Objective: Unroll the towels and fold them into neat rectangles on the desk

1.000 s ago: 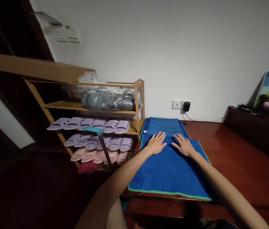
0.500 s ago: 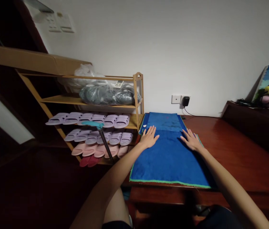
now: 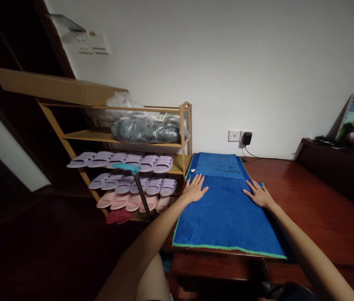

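Note:
A blue towel (image 3: 227, 221) with green edging lies spread on the red-brown wooden table (image 3: 318, 209). Its far part is folded over, showing a lighter blue panel (image 3: 219, 164) with dark stains. My left hand (image 3: 195, 189) rests flat near the towel's left edge, fingers spread, just in front of the fold. Across from it, my right hand (image 3: 259, 194) lies flat by the right edge, fingers also apart. A small white tag (image 3: 193, 170) shows at the towel's far left. Neither hand grips anything.
Left of the table stands a wooden shoe rack (image 3: 185, 138) with rows of slippers (image 3: 164, 163), a plastic-wrapped bundle (image 3: 145, 128) and a cardboard box (image 3: 54, 88). A blue-topped pole (image 3: 141, 190) leans before it. A black plug (image 3: 247, 139) sits in the wall socket.
Both hands have slid slightly toward me over the towel, the right also outward. The towel's near right corner reaches a little farther right. The camera view has shifted somewhat.

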A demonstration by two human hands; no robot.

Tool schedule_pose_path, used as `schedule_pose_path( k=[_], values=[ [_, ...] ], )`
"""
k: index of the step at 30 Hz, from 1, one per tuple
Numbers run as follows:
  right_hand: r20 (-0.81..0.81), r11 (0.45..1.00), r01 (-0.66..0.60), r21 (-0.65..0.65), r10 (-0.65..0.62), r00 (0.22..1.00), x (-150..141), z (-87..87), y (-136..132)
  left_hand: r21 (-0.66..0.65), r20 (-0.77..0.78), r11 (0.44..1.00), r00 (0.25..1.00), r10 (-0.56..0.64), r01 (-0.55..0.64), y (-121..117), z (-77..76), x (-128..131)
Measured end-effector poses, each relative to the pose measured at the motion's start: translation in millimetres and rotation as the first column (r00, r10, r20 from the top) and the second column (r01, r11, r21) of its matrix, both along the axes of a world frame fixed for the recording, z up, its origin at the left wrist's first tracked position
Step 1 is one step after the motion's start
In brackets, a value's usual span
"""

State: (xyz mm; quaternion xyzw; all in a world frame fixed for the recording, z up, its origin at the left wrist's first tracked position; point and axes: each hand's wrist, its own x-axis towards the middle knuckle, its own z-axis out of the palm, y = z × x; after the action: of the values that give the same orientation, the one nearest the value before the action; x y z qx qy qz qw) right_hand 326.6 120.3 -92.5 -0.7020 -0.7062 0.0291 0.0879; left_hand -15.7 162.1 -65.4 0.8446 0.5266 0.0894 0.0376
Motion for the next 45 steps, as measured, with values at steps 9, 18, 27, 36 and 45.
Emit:
schedule_pose_path(
  k=[9, 18, 27, 36, 45],
  values=[
    [0.002, 1.0, 0.0, 0.001, 0.0, 1.0, 1.8, -1.5, -0.9, -0.007, -0.001, 1.0, 1.0, 0.001, -0.001, -1.6, -0.5, -0.6],
    [-0.003, 1.0, 0.007, -0.008, -0.007, 1.0, 0.0, 1.2, -3.1, 0.002, 0.0, 1.0, 1.0, 0.0, 0.0, -2.7, -0.2, -0.2],
    [0.002, 1.0, 0.008, -0.013, -0.008, 1.0, 0.5, 0.4, -1.9, -0.001, -0.012, 1.0, 1.0, 0.002, -0.002, -3.3, 0.7, 0.5],
    [0.014, 1.0, 0.013, -0.017, -0.013, 1.0, -0.8, 1.0, -2.5, -0.005, -0.025, 1.0, 1.0, 0.006, -0.007, -4.3, 2.3, 0.2],
    [0.025, 1.0, 0.018, -0.019, -0.018, 1.0, 0.4, -0.4, -1.6, -0.004, -0.034, 1.0, 0.999, 0.01, -0.01, -4.6, 2.2, 0.4]
  ],
)
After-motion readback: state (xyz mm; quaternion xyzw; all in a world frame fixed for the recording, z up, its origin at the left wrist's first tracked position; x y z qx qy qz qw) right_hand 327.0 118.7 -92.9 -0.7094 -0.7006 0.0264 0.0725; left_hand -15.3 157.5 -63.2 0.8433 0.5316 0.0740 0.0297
